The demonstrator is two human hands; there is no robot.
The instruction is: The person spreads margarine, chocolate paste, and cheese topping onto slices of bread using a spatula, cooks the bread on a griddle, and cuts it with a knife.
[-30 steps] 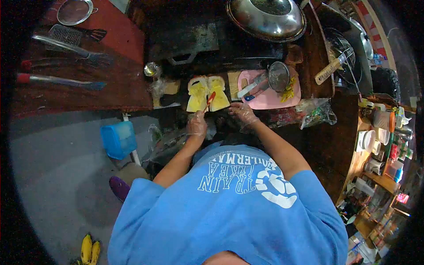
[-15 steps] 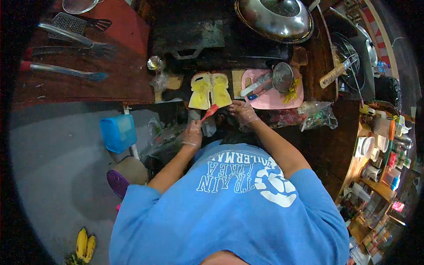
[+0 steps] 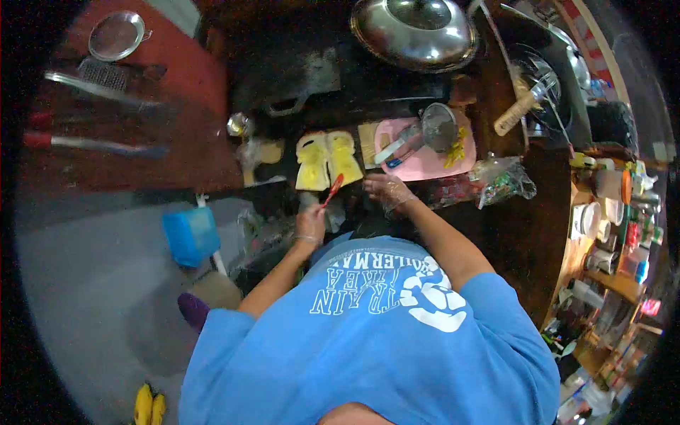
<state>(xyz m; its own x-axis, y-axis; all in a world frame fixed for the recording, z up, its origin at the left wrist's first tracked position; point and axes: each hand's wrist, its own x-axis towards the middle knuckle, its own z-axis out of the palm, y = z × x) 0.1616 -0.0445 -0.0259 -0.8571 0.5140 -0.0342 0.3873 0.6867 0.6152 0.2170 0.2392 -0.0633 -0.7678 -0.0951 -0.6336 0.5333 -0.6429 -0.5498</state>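
Yellow spread [image 3: 312, 174] seemingly covers most of both bread slices [image 3: 345, 161], paler patches left, while the left hand [image 3: 310, 223] grasps a red spatula [image 3: 336, 187]; the right hand's [image 3: 387, 190] grip I cannot tell.

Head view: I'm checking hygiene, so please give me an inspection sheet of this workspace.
Surface: reddish-brown table at left, partly blurred.
Job's things: two bread slices with yellow spread; red utensil.
Clutter: strainer and blue-handled utensil on pink board.
Hands: left hand holds the red utensil; right hand beside the bread slices, contact unclear; both in clear gloves.
Cables: nothing seen.
Surroundings: domed metal lid at top; bananas at lower left.
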